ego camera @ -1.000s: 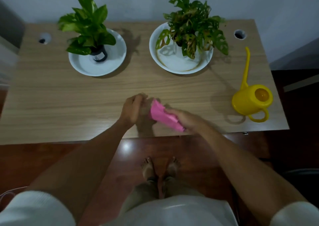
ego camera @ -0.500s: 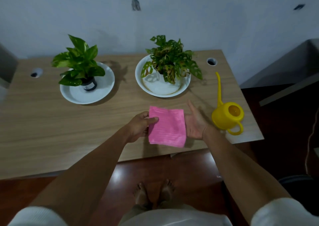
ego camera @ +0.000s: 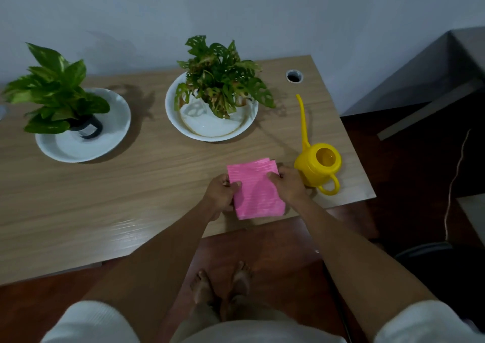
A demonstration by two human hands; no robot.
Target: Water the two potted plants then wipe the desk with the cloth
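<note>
A folded pink cloth [ego camera: 256,189] lies over the front right part of the wooden desk [ego camera: 126,193]. My left hand [ego camera: 220,194] pinches its left edge and my right hand [ego camera: 288,186] pinches its right edge. A green-leaved plant in a black pot [ego camera: 56,91] stands in a white dish at the back left. A plant with holed leaves [ego camera: 220,84] sits in a white bowl at the back middle. The yellow watering can [ego camera: 317,164] stands just right of my right hand, spout pointing away.
A cable hole [ego camera: 294,76] is at the desk's back right corner. The desk's right edge runs close past the watering can. A grey surface [ego camera: 430,80] stands to the right, with a thin cord [ego camera: 452,185] over the dark floor. My bare feet are below the desk's front edge.
The cloth went from bunched in my right hand to spread flat between both hands. My right hand, open half a second ago, now pinches its right edge. My view has lifted toward the wall.
</note>
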